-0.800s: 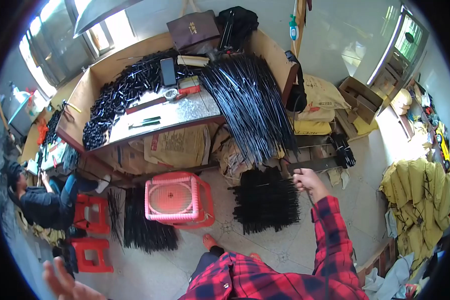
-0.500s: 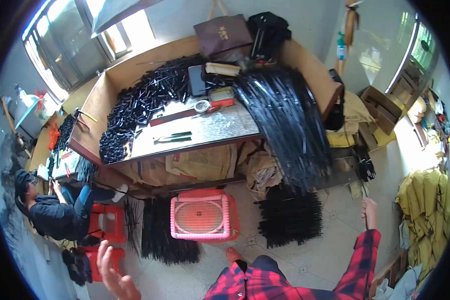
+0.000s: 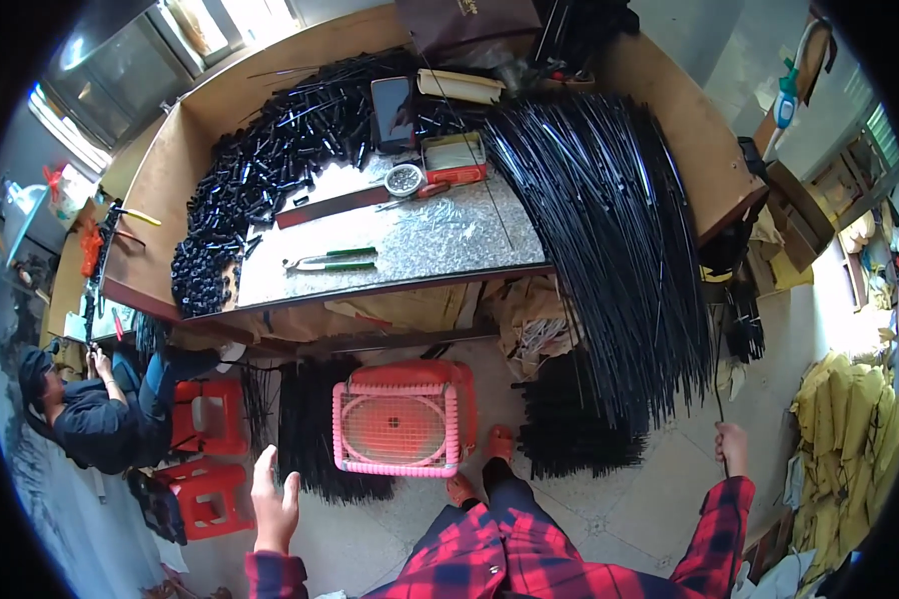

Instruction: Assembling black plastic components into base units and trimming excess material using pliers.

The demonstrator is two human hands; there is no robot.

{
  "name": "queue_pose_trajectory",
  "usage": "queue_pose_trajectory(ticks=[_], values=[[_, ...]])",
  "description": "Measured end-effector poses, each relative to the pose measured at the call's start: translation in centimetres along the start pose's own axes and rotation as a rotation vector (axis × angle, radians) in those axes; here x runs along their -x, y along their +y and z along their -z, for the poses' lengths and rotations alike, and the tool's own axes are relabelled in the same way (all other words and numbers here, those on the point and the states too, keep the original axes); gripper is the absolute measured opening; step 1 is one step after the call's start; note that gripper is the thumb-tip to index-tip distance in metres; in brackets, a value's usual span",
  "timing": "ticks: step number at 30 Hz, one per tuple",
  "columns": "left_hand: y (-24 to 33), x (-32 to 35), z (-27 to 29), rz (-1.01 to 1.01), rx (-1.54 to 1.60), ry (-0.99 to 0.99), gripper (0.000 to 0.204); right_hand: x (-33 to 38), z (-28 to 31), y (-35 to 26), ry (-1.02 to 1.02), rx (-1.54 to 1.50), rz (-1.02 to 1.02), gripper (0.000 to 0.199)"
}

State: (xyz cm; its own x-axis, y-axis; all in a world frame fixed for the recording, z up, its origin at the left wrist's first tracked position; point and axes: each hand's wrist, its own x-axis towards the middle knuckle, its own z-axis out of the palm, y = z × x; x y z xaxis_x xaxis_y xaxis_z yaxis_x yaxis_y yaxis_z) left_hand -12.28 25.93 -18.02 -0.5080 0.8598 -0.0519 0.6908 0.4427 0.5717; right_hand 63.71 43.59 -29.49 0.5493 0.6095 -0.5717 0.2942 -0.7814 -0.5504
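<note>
My right hand [image 3: 731, 447] is low at the right, closed on a thin black rod [image 3: 717, 384] that runs up to the big pile of long black rods [image 3: 599, 230] hanging over the table's right end. My left hand [image 3: 273, 504] is raised at the lower left with its fingers apart and nothing in it. It hovers over the floor beside a bundle of black rods [image 3: 310, 429] and a pink plastic stool [image 3: 400, 419]. My feet in orange sandals stand just behind the stool.
The grey-topped table [image 3: 440, 240] carries a heap of short black tubes [image 3: 260, 190], green-handled pliers [image 3: 330, 260], a phone [image 3: 393, 108] and a red box [image 3: 452, 160]. Another rod bundle [image 3: 569, 429] lies on the floor. A seated person [image 3: 90, 409] works at the left by red stools [image 3: 205, 494]. Yellow sacks [image 3: 849, 429] are at the right.
The view has closed in on the table. My right hand moved right and down, now holding a thin rod. My left hand rose from the lower-left corner toward the stool.
</note>
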Motion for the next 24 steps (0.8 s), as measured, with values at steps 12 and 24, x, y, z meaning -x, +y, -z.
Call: queue_pose_trajectory(ticks=[12,24], values=[[-15.5,2.3,-17.7,0.21,-0.086,-0.616,0.056,1.5,-4.1,-1.2,-0.107,-0.141,-0.036,0.02],[-1.0,-13.1,-15.3,-0.295,-0.211,-0.482,0.044,2.4,-6.1,3.6,-0.009,-0.419,0.064,0.024]])
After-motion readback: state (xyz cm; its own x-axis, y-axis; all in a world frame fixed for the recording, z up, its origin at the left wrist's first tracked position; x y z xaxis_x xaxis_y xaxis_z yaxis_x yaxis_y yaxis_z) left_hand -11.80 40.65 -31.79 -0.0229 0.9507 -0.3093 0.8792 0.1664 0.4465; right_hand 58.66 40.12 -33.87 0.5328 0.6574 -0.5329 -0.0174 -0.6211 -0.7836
